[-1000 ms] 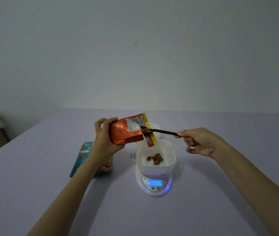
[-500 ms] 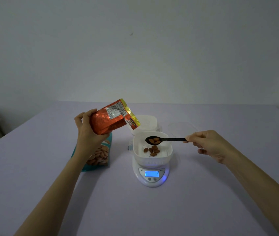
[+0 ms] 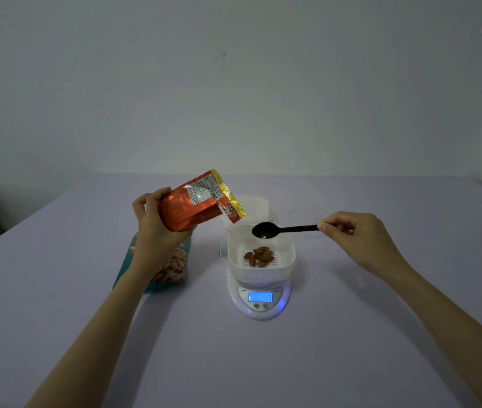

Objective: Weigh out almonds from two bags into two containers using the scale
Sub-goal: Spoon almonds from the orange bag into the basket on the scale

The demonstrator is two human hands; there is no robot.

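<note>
My left hand (image 3: 153, 222) grips an orange foil almond bag (image 3: 195, 203), tilted with its open mouth toward the right, above the table. My right hand (image 3: 357, 237) pinches the handle of a black spoon (image 3: 278, 230); its bowl looks empty and hovers over a white container (image 3: 288, 260). That container sits on a white scale (image 3: 260, 307) with a lit blue display and holds several almonds (image 3: 259, 256). A second white container (image 3: 253, 206) stands behind it, partly hidden by the bag. A teal almond bag (image 3: 163, 267) lies flat under my left forearm.
A clear lid (image 3: 307, 216) lies on the table behind the spoon, at the right of the far container. The pale purple table (image 3: 351, 348) reaches a plain wall at the back. Something white sits off the table's far left edge.
The spoon came out of the orange bag with almonds, moved over the container on the scale and emptied; more almonds now lie in the container. The bag rose slightly and moved left.
</note>
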